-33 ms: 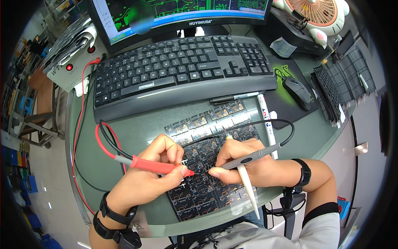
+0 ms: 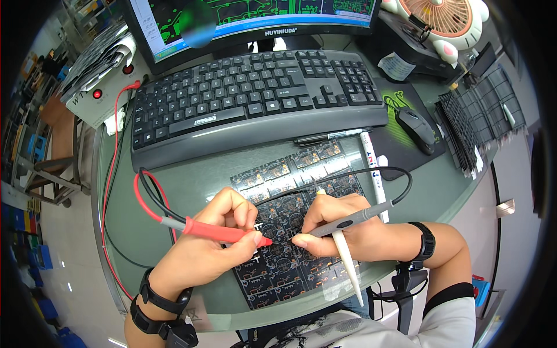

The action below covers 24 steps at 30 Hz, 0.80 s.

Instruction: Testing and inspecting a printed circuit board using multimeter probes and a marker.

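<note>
A panel of dark printed circuit boards (image 2: 284, 206) lies on the table under both my hands. My left hand (image 2: 214, 243) is closed around a red test probe (image 2: 212, 231), its front end pointing right, low over the panel's middle. From the other side, my right hand (image 2: 348, 229) grips a grey test probe (image 2: 354, 218) aimed left. Also held in that hand is a slim tool with a white tapered handle (image 2: 348, 267); its thin metal end points away from me. Whether the probe tips touch the board cannot be made out.
Beyond the panel are a black keyboard (image 2: 255, 98) and a monitor (image 2: 261, 23). A pen (image 2: 331, 137), a white marker (image 2: 374, 174) and a mouse (image 2: 415, 127) on its mat lie to the right. Black racks (image 2: 481, 116) and a fan (image 2: 444, 23) stand farther right. A red-lit box (image 2: 96, 98) sits left.
</note>
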Motion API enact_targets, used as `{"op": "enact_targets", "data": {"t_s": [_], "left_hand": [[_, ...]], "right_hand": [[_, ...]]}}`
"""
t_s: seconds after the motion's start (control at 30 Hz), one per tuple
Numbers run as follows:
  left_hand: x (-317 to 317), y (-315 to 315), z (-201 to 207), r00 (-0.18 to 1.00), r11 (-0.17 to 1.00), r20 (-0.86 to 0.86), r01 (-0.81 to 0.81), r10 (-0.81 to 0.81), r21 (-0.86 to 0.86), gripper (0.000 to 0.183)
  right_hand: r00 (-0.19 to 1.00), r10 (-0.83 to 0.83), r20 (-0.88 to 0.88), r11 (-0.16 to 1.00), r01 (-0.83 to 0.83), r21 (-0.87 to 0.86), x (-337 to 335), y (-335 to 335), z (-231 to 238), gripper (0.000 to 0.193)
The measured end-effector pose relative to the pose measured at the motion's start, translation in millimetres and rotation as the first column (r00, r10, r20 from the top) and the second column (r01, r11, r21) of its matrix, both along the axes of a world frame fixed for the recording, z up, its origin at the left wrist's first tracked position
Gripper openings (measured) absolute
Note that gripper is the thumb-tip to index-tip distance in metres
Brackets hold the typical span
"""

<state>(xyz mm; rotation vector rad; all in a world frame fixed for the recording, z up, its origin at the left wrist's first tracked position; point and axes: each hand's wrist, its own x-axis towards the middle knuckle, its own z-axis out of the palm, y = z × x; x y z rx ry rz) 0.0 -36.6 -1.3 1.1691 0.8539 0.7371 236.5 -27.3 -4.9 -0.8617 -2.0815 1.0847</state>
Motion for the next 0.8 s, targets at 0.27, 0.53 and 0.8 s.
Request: {"op": "enact_targets", "data": {"t_s": [0.27, 0.53, 0.8], "left_hand": [[1.1, -0.7, -1.6, 0.998, 0.999, 0.053, 0.033, -0.035, 0.038, 0.025], [-5.1, -5.8, -9.2, 0.995, 0.992, -0.035, 0.1, -0.097, 0.078, 0.025], [-2.4, -5.2, -2.4, 0.995, 0.995, -0.049, 0.086, -0.084, 0.05, 0.026]], "right_hand": [[0.999, -0.003, 0.045, 1.0, 0.003, -0.003, 0.5, -3.9, 3.6, 0.023], [0.998, 0.031, 0.05, 0.995, -0.035, 0.091, -1.3, -12.2, -1.4, 0.025], [0.998, 0.02, 0.063, 0.997, -0.024, 0.071, -1.3, -11.9, 1.3, 0.025]]}}
